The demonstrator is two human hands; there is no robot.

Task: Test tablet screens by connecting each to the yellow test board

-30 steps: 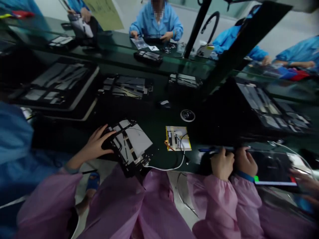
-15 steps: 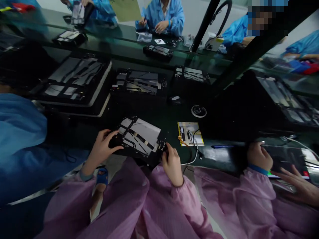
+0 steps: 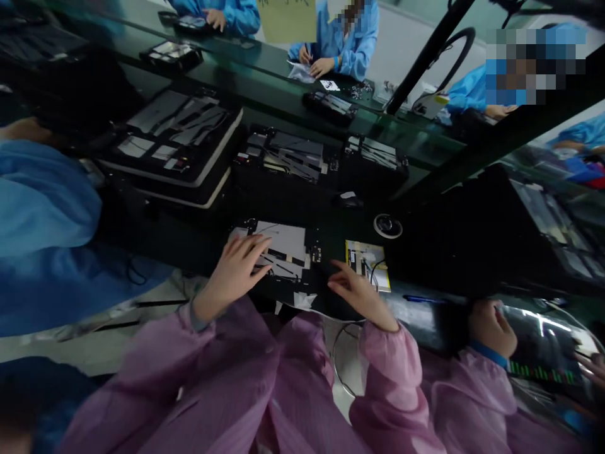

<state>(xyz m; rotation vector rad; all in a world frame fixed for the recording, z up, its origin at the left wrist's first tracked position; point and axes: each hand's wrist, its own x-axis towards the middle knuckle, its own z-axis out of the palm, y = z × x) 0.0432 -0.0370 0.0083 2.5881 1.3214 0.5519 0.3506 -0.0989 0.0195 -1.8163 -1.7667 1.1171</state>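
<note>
In front of me an opened tablet (image 3: 283,236) lies on the dark bench, its grey battery and small boards facing up. Over its left part rests my left hand (image 3: 239,261), fingers stretched out and covering that side. My right hand (image 3: 357,287) hovers just off the tablet's right edge, fingers loosely apart and holding nothing I can see. Right beside it is a loose battery pack (image 3: 371,255) with yellow edges and a dark cable, partly hidden by that hand. A small white paper piece (image 3: 305,299) sits at the tablet's near edge.
Stacked opened tablets (image 3: 189,142) stand at the left, with more tablet units (image 3: 293,154) behind. A round white-rimmed object (image 3: 387,225), a mouse-like dark object (image 3: 348,199) and a blue pen (image 3: 423,299) lie around. A neighbour's hand (image 3: 494,328) is at the right; a blue sleeve (image 3: 42,195) is at the left.
Both hands have let go of the tablet's edges. The tablet now lies on the bench; my left hand has moved onto it and my right hand away to the right. The view has shifted.
</note>
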